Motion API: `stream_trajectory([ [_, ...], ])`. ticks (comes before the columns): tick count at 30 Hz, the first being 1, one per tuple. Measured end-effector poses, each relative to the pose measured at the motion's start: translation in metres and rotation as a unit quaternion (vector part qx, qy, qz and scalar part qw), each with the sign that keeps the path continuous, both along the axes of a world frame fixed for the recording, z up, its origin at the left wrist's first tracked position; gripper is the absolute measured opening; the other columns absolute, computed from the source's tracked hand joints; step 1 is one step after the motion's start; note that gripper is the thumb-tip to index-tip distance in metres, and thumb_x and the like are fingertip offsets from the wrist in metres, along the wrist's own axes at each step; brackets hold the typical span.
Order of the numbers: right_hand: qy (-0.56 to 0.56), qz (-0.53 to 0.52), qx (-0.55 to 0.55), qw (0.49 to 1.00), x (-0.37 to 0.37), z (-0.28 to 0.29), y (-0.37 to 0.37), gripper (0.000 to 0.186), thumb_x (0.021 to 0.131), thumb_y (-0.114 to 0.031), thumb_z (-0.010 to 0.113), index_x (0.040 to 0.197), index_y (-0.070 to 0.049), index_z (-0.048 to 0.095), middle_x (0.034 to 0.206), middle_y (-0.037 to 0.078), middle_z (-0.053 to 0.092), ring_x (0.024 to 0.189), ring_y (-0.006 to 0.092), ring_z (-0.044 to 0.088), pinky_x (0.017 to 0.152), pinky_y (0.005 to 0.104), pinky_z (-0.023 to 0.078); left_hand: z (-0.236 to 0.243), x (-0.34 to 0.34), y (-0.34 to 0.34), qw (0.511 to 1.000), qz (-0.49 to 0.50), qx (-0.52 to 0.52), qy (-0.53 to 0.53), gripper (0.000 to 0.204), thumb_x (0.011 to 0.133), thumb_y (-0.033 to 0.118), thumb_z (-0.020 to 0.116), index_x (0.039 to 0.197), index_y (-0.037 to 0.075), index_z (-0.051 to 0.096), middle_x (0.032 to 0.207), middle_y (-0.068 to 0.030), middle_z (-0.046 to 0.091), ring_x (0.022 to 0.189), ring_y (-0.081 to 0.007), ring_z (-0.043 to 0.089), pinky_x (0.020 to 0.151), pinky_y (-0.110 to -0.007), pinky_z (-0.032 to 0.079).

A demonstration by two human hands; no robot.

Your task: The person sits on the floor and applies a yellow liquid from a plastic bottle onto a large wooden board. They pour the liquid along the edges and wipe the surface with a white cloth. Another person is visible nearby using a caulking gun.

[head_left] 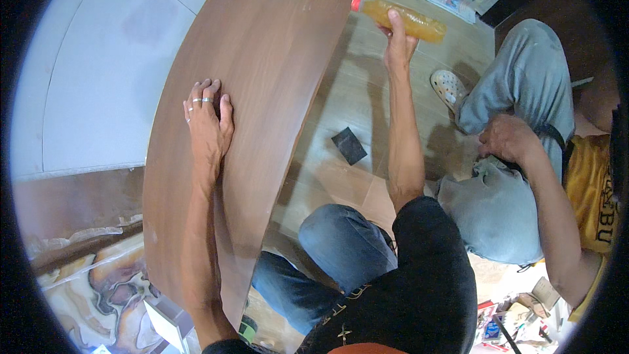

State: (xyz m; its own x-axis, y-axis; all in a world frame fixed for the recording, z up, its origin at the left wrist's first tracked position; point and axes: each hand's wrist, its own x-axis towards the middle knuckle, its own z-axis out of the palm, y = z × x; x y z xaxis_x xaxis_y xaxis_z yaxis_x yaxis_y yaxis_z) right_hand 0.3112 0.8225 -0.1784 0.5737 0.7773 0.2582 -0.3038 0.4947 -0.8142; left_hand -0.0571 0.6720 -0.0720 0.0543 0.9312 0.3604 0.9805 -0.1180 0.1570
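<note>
"Pale wood-look flooring [347, 108] spreads to the right of a long brown board [262, 46], and white panels [111, 85] lie off its left side. Where are the wearer's hands?"

"Well apart. Their left hand [208, 118] rests on the board, back upward, fingers loosely bent and thumb standing off; I see nothing in its grasp. Their right hand [398, 42] is out past the board's right edge, wrapped about a plastic bottle [426, 26] of yellow-brown liquid."

"Why rest one hand on the board?"

"As a prop, I'd judge: the wearer sits close against the board's right side, and that arm lies along it, perhaps taking some weight during the reach."

"And the grip on the bottle?"

"Around the middle, thumb across the near side, which probably balances a full, heavy body lying on its side. Its red cap [356, 4] points to the board's edge; whether they touch, I can't tell."

"Is anyone else there?"

"Yes, a co-worker sits further right of the board, one hand [511, 137] over a bent, grey-trousered leg [524, 65], apart from the bottle."

"That dark square [348, 146]?"

"It lies on the floor just right of the board, untouched, perhaps simply set down within reach. I can't tell what it is."
</note>
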Motion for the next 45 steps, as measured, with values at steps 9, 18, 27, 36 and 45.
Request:
stream_trajectory([
  [9,0.008,0.032,0.044,0.999,0.040,0.008,0.059,0.031,0.090,-0.020,0.069,0.115,-0.004,0.060,0.110,0.009,0.066,0.094,0.0205,0.067,0.073,0.0357,0.060,-0.003,0.003,0.006,1.000,-0.004,0.000,-0.018,0.038,0.097,0.025,0.054,0.129,0.007,0.058,0.138,-0.0149,0.052,0.136,-0.0336,0.042,0.115,-0.057,0.025],
  [18,0.035,0.009,0.040,0.999,0.010,-0.012,0.036,0.032,0.091,-0.023,0.069,0.114,-0.002,0.061,0.105,0.009,0.067,0.091,0.0209,0.068,0.078,0.0379,0.060,-0.002,-0.001,0.001,1.000,0.009,-0.019,-0.011,0.039,0.097,0.027,0.053,0.131,0.007,0.057,0.139,-0.0155,0.051,0.138,-0.0333,0.039,0.117,-0.056,0.023],
  [27,0.049,0.004,-0.003,0.999,0.015,-0.007,0.039,0.031,0.091,-0.027,0.069,0.110,-0.004,0.062,0.098,0.008,0.069,0.081,0.0187,0.068,0.076,0.0369,0.058,-0.004,-0.005,0.003,1.000,0.001,-0.025,0.003,0.041,0.099,0.028,0.049,0.133,0.007,0.055,0.140,-0.0169,0.049,0.139,-0.0339,0.038,0.117,-0.057,0.021],
  [36,0.177,0.113,0.023,0.977,0.040,-0.005,0.062,0.032,0.090,-0.026,0.070,0.111,-0.004,0.059,0.100,0.010,0.068,0.083,0.0220,0.068,0.082,0.0435,0.058,0.000,0.001,0.001,0.999,0.003,-0.029,-0.013,0.041,0.098,0.028,0.051,0.132,0.005,0.056,0.140,-0.0171,0.050,0.139,-0.0343,0.038,0.117,-0.057,0.022],
  [45,0.135,0.076,0.022,0.988,0.040,-0.011,0.077,0.032,0.092,-0.026,0.068,0.113,-0.004,0.061,0.097,0.009,0.070,0.078,0.0203,0.069,0.081,0.0411,0.059,-0.004,0.001,0.006,1.000,-0.009,-0.018,-0.014,0.040,0.098,0.028,0.051,0.130,0.005,0.057,0.139,-0.0177,0.051,0.138,-0.0349,0.039,0.116,-0.058,0.023],
])
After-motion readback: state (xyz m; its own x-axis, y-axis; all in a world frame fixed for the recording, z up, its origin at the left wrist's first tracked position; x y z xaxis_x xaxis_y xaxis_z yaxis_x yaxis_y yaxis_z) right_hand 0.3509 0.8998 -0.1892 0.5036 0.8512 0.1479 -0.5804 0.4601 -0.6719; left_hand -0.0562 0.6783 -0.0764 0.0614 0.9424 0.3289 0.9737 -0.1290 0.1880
